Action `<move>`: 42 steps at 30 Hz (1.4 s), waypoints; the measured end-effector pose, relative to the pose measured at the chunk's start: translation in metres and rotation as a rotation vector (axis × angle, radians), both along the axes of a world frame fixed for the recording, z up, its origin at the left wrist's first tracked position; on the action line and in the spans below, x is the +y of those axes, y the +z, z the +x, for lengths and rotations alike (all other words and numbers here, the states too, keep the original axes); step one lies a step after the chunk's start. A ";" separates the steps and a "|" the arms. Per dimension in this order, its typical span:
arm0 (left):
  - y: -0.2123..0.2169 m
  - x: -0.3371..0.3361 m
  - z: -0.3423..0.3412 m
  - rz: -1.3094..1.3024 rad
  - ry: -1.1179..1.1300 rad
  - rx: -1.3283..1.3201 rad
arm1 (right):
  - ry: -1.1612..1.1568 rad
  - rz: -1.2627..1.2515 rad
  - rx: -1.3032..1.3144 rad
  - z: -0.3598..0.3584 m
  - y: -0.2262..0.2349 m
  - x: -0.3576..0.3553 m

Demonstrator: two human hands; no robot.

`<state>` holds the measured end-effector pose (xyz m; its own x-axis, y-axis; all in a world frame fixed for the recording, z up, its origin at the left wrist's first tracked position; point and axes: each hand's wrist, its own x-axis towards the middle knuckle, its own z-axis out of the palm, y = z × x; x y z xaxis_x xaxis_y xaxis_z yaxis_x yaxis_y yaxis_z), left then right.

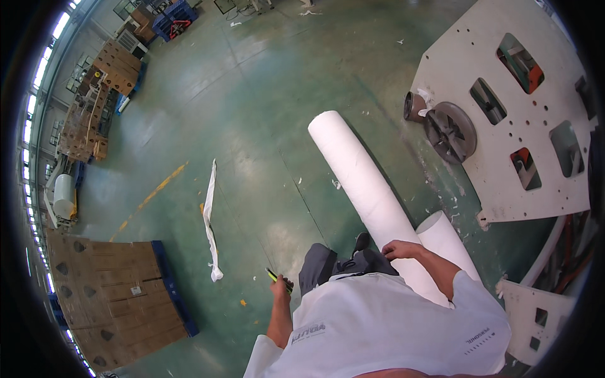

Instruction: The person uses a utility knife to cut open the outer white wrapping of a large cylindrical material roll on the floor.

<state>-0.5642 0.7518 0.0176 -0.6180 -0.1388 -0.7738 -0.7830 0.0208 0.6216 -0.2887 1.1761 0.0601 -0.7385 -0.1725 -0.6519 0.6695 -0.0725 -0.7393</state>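
Observation:
My left hand [282, 286] is closed around a slim yellow-green and black utility knife [271, 274], held out beside my left leg. My right hand [402, 250] is by my right thigh, over the edge of a long white roll [359, 170]. Its fingers are curled in, and I cannot see whether anything is between them. The long roll lies on the floor, stretching away in front of me and passing under my right arm. A second white roll [444, 242] lies beside it on the right, partly hidden by my arm and shirt.
A crumpled white strip [210, 220] lies on the green floor [265, 176] to the left. Stacked cartons [120, 296] stand on a blue pallet [173, 286] at lower left. At right are a pale machine panel [466, 69] and a dark wheel [450, 132]. White scraps litter the floor.

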 end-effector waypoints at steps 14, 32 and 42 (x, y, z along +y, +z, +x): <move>0.020 0.397 -0.234 0.303 -0.907 -0.077 | -0.735 0.244 0.171 -0.236 0.002 0.137; 0.093 0.629 -0.250 0.618 -0.852 -0.233 | -1.181 -0.147 0.299 -0.384 0.043 0.230; 0.078 0.621 -0.171 0.564 -0.912 -0.106 | -1.294 -0.048 0.256 -0.324 0.036 0.216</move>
